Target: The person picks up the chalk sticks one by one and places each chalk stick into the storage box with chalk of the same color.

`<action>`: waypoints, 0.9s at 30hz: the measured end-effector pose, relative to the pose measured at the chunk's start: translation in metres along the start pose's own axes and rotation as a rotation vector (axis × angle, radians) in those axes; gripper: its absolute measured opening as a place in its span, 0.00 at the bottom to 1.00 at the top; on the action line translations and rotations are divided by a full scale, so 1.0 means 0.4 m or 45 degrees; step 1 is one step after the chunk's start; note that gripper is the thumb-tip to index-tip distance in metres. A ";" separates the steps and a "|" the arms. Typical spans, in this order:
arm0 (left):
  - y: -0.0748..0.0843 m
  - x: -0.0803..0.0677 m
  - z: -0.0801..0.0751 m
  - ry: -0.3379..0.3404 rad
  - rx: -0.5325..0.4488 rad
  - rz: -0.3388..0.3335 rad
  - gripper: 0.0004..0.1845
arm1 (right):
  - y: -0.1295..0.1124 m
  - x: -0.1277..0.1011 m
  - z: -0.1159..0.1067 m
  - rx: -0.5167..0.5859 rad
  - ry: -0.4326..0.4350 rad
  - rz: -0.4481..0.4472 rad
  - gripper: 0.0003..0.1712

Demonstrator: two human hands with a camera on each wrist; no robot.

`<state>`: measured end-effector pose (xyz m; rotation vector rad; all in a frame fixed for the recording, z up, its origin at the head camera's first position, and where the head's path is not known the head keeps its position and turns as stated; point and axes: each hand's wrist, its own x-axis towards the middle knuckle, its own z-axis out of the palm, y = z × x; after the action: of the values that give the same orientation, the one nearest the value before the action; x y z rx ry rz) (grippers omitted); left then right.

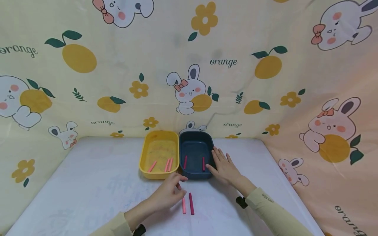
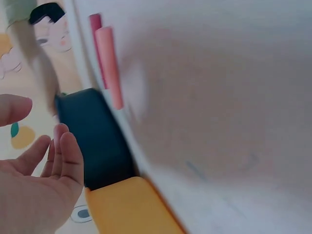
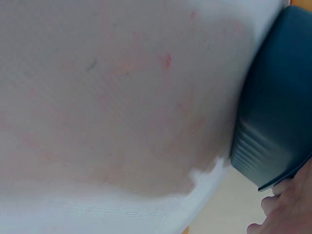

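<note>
My left hand (image 1: 172, 190) hovers over the table just in front of the two trays, fingers loosely bent. In the left wrist view its palm (image 2: 34, 195) is bare and the thumb stands apart. A short dark red bit (image 1: 178, 186) shows by its fingertips; I cannot tell whether they touch it. A pink stick (image 1: 184, 205) and a dark red stick (image 1: 191, 203) lie side by side just right of that hand. My right hand (image 1: 222, 164) rests flat with straight fingers on the right rim of the dark blue tray (image 1: 211, 147), which holds two dark red sticks (image 1: 203, 164).
The yellow tray (image 1: 144, 154) touches the blue one on its left and holds three pink sticks (image 1: 168, 165). Both trays sit at the back middle of the white table (image 1: 88, 183). A printed cloth backdrop (image 1: 189, 65) rises behind and at both sides.
</note>
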<state>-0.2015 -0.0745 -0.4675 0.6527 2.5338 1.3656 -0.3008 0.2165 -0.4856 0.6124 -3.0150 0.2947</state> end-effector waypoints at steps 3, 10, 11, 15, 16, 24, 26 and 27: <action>-0.011 -0.004 0.007 -0.028 0.009 -0.005 0.23 | 0.001 0.000 0.000 0.002 0.002 -0.005 0.49; -0.024 -0.015 0.029 -0.088 0.090 -0.044 0.24 | 0.002 -0.001 -0.002 0.002 -0.002 -0.013 0.50; -0.024 -0.016 0.033 -0.093 0.119 -0.059 0.24 | 0.002 0.000 -0.001 0.001 -0.005 -0.013 0.50; -0.027 -0.014 0.042 -0.105 0.222 -0.117 0.27 | 0.004 -0.001 0.000 -0.007 -0.004 -0.013 0.50; -0.027 -0.013 0.043 -0.110 0.244 -0.135 0.27 | 0.004 -0.001 0.000 -0.005 -0.005 -0.012 0.50; -0.040 0.000 0.060 -0.119 0.367 -0.192 0.32 | 0.003 0.000 0.002 0.007 -0.002 -0.010 0.50; -0.043 0.002 0.064 -0.121 0.396 -0.190 0.33 | 0.004 0.000 0.003 0.008 -0.001 -0.009 0.50; -0.045 0.003 0.066 -0.123 0.408 -0.189 0.33 | 0.004 0.000 0.003 0.007 -0.002 -0.008 0.50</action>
<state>-0.1983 -0.0629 -0.4969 0.5529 2.6843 0.8675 -0.3015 0.2179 -0.4870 0.6224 -3.0146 0.3029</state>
